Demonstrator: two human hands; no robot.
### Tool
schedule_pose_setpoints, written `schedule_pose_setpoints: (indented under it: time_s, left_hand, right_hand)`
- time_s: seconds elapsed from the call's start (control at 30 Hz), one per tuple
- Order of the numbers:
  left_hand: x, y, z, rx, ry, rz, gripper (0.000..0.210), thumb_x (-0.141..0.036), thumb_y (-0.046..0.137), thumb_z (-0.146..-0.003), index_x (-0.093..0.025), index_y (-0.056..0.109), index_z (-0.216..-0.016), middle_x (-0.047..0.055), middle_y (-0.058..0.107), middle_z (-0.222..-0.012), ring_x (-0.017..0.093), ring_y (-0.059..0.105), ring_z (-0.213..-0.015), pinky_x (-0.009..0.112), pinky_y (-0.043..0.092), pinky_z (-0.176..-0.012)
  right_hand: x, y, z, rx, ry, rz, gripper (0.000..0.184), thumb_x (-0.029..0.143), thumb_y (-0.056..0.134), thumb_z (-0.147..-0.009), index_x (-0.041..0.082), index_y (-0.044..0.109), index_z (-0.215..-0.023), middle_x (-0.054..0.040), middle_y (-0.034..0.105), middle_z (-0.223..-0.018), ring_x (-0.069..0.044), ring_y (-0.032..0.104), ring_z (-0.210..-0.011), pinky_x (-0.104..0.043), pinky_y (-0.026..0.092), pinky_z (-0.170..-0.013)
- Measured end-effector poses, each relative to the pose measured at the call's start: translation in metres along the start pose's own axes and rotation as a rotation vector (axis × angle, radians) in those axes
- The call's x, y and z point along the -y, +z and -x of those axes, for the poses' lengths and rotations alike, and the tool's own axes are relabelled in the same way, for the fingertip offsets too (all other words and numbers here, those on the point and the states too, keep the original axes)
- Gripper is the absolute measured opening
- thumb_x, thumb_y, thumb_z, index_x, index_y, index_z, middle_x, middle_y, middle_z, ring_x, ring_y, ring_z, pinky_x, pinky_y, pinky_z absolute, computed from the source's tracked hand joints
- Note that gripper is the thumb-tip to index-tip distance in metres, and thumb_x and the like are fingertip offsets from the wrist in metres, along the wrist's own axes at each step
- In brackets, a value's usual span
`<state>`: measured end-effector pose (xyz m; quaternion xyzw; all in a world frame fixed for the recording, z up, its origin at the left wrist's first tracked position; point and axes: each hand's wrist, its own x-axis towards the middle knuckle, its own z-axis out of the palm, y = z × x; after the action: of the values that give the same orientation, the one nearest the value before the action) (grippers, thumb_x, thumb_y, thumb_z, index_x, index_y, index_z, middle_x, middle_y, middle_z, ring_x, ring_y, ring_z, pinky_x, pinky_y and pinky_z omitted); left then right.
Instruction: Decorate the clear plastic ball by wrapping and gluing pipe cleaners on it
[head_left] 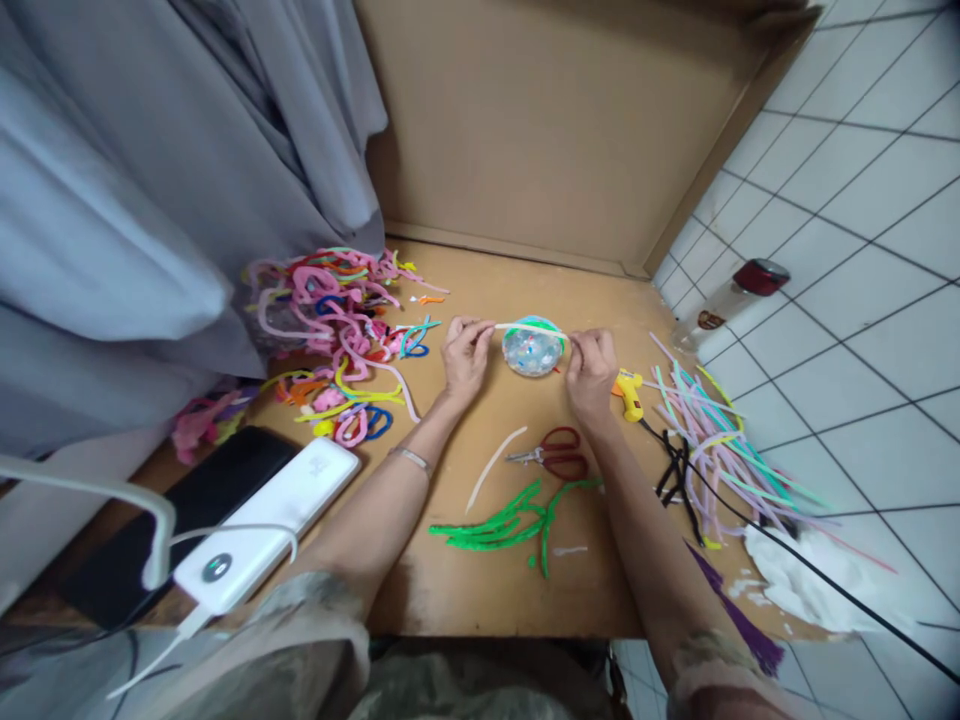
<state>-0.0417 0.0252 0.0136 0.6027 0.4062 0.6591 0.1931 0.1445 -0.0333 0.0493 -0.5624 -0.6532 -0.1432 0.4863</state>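
Observation:
My left hand point(466, 355) pinches one end of a white pipe cleaner point(531, 328), and my right hand point(592, 365) pinches the other end. The pipe cleaner is held stretched between them, across the upper part of a round clear bowl-like object point(532, 353) with a green and blue rim. Small coloured bits show in the clear part. Closer to me lie red-handled scissors point(559, 454), a second white pipe cleaner point(495, 468) and several green pipe cleaners point(495, 525). A yellow glue gun point(631, 394) lies just right of my right hand.
Colourful bent pipe cleaners point(337, 330) are heaped at the left. Straight ones point(720, 450) lie at the right, near a black cable point(795, 555) and white tissue point(802, 580). A white power bank point(270, 525) sits front left. A bottle point(724, 305) stands at the tiled wall.

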Motion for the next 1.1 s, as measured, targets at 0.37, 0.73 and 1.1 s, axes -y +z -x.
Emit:
schedule_pose_setpoints:
  time_s: [0.37, 0.73, 1.1]
  left_hand:
    - [-0.006, 0.006, 0.004, 0.058, 0.011, 0.006, 0.022, -0.034, 0.058, -0.089, -0.019, 0.072, -0.084, 0.004, 0.068, -0.077, 0.015, 0.059, -0.070, 0.028, 0.047, -0.068]
    - [0.017, 0.009, -0.003, -0.083, -0.382, 0.308, 0.022, -0.043, 0.057, -0.087, -0.021, 0.056, -0.083, -0.001, 0.057, -0.073, 0.011, 0.055, -0.066, 0.024, 0.046, -0.065]
    - [0.007, 0.001, -0.008, -0.122, -0.833, 0.805, 0.021, -0.034, 0.065, -0.085, -0.018, 0.053, -0.077, -0.005, 0.054, -0.060, 0.005, 0.050, -0.047, 0.017, 0.039, -0.048]
  right_hand:
    - [-0.003, -0.002, 0.001, -0.011, 0.108, -0.030, 0.025, 0.024, 0.043, -0.095, 0.020, 0.068, -0.090, -0.0083, 0.063, -0.088, -0.021, 0.059, -0.084, -0.035, 0.048, -0.081]
    - [0.032, -0.006, 0.005, 0.278, 0.092, -0.311, 0.015, 0.024, 0.049, -0.087, 0.021, 0.064, -0.083, -0.0048, 0.064, -0.084, -0.017, 0.058, -0.072, -0.030, 0.049, -0.070]
    - [0.035, -0.026, 0.003, 0.849, 0.371, -0.759, 0.018, 0.035, 0.068, -0.071, 0.018, 0.067, -0.075, 0.0005, 0.064, -0.070, -0.013, 0.055, -0.065, -0.024, 0.046, -0.062]
